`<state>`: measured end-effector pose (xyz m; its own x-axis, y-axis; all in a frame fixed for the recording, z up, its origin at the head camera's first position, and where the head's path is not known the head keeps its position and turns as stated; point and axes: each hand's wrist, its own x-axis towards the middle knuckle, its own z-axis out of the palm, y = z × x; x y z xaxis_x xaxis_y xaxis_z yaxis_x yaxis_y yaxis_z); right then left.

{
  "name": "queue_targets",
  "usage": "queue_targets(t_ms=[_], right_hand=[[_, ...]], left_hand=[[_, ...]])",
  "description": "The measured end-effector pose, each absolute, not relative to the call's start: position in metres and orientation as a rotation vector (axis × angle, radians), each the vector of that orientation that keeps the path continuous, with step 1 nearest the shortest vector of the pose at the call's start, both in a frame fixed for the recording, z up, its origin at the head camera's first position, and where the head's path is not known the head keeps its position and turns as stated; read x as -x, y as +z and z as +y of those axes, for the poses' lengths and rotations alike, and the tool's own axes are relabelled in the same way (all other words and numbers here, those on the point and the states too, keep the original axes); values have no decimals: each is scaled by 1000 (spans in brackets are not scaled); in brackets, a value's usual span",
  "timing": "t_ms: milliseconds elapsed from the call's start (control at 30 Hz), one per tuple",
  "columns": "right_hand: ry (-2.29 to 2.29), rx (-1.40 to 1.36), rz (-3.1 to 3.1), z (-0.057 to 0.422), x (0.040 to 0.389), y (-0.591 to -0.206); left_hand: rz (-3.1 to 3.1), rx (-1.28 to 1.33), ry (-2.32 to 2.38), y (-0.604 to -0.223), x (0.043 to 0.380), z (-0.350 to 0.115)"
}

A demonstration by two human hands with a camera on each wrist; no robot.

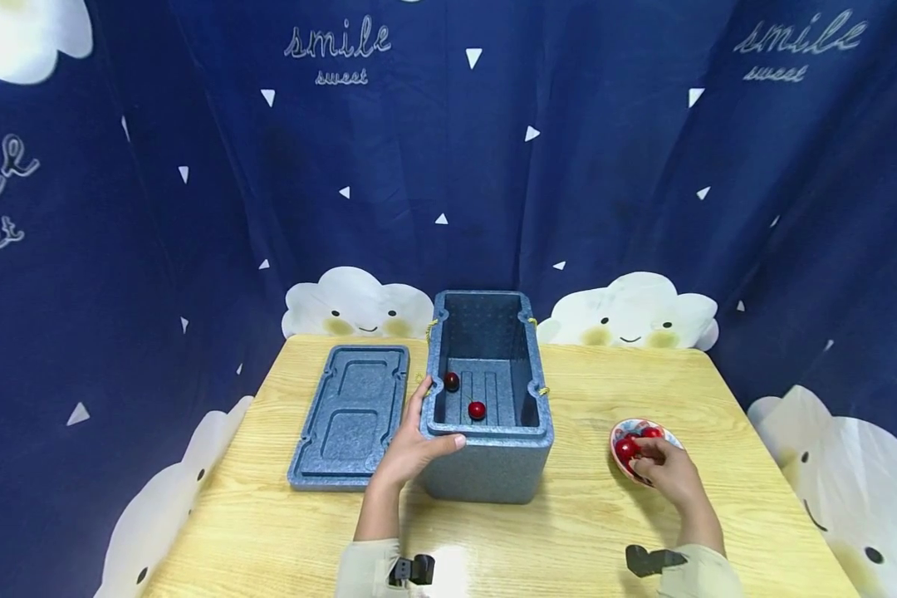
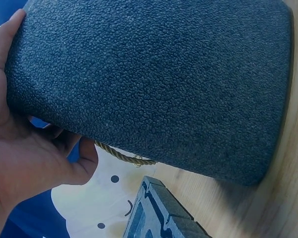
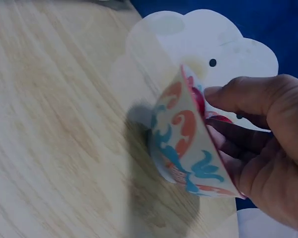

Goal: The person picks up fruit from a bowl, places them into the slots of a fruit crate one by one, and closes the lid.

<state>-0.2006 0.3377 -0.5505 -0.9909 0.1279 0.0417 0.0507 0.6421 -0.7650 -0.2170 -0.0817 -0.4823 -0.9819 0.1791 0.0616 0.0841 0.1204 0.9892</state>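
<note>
A dark blue-grey foam box [image 1: 486,469] stands uncovered on the table. My left hand [image 1: 411,448] grips its near left corner, thumb along the front and fingers on the left side. Inside, a bright red cherry [image 1: 477,410] and a darker cherry [image 1: 452,381] lie on the floor. At right, a patterned bowl [image 3: 188,148] contains several red cherries. My right hand [image 1: 669,473] reaches into it, thumb and fingertips pinching a cherry [image 1: 626,450]; the bowl wall partly hides the fingers in the right wrist view.
Left of the box, its matching lid [image 1: 351,415] lies flat on the wooden table [image 1: 590,382]. Yellow rope loops [image 2: 124,156] hang at the box's sides. A navy curtain [image 1: 419,166] with white clouds surrounds the table's back and sides.
</note>
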Motion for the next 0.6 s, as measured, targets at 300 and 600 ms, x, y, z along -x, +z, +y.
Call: queue_targets(t_ms=[300, 600], right_hand=[[1177, 205, -2758, 328, 215, -556], [1088, 324, -2797, 326, 220, -555]], left_hand=[[2308, -291, 2018, -482, 219, -84], [2297, -281, 2028, -483, 217, -82]])
